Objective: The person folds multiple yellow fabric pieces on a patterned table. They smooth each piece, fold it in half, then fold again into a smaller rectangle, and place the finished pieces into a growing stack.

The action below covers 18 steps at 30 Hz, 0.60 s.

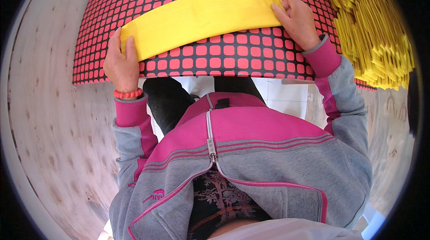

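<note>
Across the upper middle of the frame, a yellow strip [201,18] lies on a red-and-black grid mat [233,56], each end pressed flat by the left hand [121,63] and right hand [295,16], fingers loosely curled; keeping tension even would likely smooth it.

A long flat strip [201,16] lies crosswise on a gridded mat [233,58], which rests on the surface [49,119] in front of the person. The left hand [121,63] sits on the strip's left end, and the right hand [295,16] on its right end. A heap of similar strips [376,29] lies to the right of the mat, just beyond the right hand, overlapping the mat's right edge. The mat's near edge overhangs the person's lap.
</note>
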Motion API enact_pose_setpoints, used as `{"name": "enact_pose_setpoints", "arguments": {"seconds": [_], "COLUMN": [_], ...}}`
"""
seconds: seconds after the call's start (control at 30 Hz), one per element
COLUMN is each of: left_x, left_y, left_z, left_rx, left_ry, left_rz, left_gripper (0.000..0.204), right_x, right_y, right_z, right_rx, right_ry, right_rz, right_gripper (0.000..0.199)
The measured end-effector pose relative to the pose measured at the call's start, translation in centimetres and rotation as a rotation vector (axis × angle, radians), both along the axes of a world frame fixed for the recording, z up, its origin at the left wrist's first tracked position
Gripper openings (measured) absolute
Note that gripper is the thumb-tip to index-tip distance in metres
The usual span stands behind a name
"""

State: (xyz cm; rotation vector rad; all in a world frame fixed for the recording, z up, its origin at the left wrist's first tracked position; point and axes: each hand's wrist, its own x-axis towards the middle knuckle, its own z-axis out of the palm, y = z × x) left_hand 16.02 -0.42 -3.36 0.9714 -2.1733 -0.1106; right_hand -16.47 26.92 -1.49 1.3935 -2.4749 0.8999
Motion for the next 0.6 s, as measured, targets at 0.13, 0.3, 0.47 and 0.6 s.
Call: {"name": "enact_pose_setpoints", "arguments": {"seconds": [0.13, 0.3, 0.47, 0.6], "left_x": [-0.2, -0.4, -0.2, -2.0], "left_y": [0.2, 0.5, 0.7, 2.0], "left_z": [0.2, 0.9, 1.8, 2.5], "left_rx": [-0.022, -0.010, 0.115, -0.364], "left_ry": [-0.023, -0.117, -0.194, -0.104], "left_rz": [0.017, 0.057, 0.138, -0.195], "left_gripper": [0.035, 0.035, 0.036, 0.036], "right_x": [-0.3, -0.6, -0.5, -0.4], "right_y": [-0.2, -0.2, -0.3, -0.5], "right_z": [-0.2, -0.3, -0.4, -0.4], "right_rx": [-0.022, -0.032, 0.006, -0.057], "right_ry": [-0.006, 0.040, 0.034, 0.077], "right_rz": [0.020, 0.029, -0.021, 0.016], "right_gripper": [0.048, 0.046, 0.046, 0.044]}}
